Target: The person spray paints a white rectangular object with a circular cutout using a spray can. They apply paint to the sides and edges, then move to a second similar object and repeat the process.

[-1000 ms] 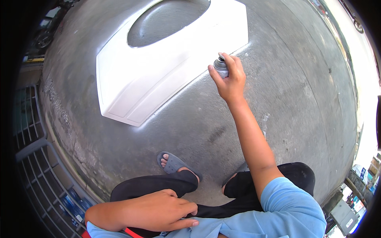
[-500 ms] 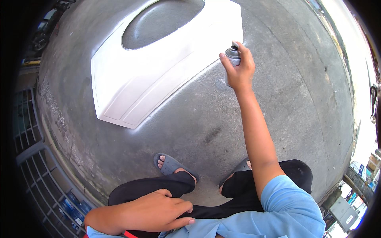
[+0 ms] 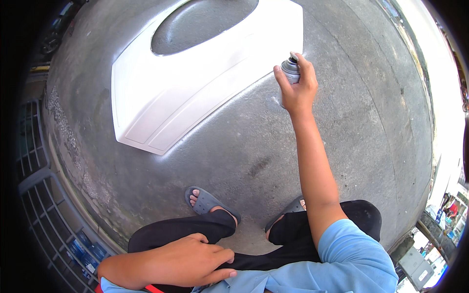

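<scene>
My right hand [image 3: 299, 90] is wrapped round a spray paint can [image 3: 290, 71] with a grey body. Its index finger lies on the nozzle at the top. The can is held upright beside the right edge of a large white panel [image 3: 195, 93], which has a big oval opening and two ridges along its lower side. The panel lies on the concrete, with white overspray round its rim. My left hand [image 3: 193, 261] rests across my lap on the black trousers, fingers loosely apart, holding nothing.
Grey concrete floor [image 3: 234, 141] surrounds the panel. A metal grille rack [image 3: 49, 205] with blue packages stands at the left. My feet in grey slippers [image 3: 207, 202] are planted below the panel. A grey box [image 3: 415, 263] is at the lower right.
The view has shifted slightly, so the panel sits a little higher in it. My right hand keeps the spray can near the panel's right edge. My left hand stays on my lap.
</scene>
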A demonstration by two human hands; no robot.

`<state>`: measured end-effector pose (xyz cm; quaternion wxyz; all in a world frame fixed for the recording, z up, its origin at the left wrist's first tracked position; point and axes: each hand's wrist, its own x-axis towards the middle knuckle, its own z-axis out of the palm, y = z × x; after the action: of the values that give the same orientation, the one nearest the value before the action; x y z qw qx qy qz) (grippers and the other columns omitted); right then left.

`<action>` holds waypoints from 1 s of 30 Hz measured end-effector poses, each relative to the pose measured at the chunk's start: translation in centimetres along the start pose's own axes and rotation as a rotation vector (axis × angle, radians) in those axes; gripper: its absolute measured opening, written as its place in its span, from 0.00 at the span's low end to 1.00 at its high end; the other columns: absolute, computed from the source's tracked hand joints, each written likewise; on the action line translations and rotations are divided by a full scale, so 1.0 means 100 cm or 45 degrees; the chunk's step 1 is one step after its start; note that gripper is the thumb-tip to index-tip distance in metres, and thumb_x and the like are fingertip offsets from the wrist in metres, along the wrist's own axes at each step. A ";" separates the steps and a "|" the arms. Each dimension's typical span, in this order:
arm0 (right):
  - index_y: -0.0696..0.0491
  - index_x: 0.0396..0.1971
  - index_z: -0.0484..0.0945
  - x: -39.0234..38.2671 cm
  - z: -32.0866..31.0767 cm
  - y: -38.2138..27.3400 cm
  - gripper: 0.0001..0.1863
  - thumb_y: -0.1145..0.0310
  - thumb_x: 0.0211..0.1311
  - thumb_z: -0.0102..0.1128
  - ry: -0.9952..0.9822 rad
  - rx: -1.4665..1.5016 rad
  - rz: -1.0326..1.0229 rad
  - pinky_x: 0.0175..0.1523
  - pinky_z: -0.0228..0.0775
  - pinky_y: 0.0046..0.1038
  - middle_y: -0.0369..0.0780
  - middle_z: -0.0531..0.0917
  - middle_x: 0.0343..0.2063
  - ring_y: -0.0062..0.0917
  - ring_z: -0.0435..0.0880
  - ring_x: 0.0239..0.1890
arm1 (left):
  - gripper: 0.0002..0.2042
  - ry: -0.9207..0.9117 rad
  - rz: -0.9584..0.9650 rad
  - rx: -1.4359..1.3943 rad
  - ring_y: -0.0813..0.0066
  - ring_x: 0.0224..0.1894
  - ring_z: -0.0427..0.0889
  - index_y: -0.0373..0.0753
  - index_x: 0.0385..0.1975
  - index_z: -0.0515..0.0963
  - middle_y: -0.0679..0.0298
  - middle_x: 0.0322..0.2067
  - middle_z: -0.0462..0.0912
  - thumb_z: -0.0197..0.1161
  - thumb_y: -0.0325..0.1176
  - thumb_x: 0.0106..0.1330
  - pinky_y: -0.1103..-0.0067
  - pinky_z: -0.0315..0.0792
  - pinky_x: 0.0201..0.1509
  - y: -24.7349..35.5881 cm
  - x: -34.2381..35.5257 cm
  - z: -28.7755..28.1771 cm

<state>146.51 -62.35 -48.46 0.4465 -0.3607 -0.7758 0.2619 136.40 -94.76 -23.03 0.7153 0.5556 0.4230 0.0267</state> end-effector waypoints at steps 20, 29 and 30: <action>0.51 0.59 0.81 0.050 -0.039 0.049 0.29 0.57 0.61 0.77 -0.057 -0.110 0.110 0.54 0.79 0.39 0.45 0.87 0.46 0.38 0.88 0.47 | 0.23 0.025 0.081 0.119 0.57 0.39 0.89 0.37 0.51 0.80 0.58 0.39 0.89 0.52 0.55 0.82 0.61 0.72 0.67 0.025 -0.011 0.004; 0.47 0.61 0.80 0.076 -0.056 0.077 0.29 0.53 0.63 0.75 -0.002 -0.266 -0.013 0.54 0.79 0.40 0.44 0.86 0.46 0.38 0.87 0.47 | 0.24 0.027 0.079 0.069 0.56 0.40 0.89 0.37 0.52 0.80 0.57 0.40 0.89 0.51 0.55 0.82 0.62 0.71 0.67 0.027 -0.015 0.023; 0.46 0.61 0.80 0.076 -0.055 0.078 0.29 0.53 0.63 0.76 -0.003 -0.269 -0.001 0.54 0.79 0.39 0.44 0.86 0.46 0.38 0.87 0.47 | 0.24 0.041 0.080 0.062 0.56 0.40 0.89 0.37 0.52 0.80 0.57 0.40 0.89 0.51 0.55 0.82 0.62 0.71 0.67 0.028 -0.016 0.027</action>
<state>151.35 -51.20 -47.74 0.4050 -0.4051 -0.7999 0.1789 138.32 -96.58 -19.80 0.6935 0.5853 0.4174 0.0479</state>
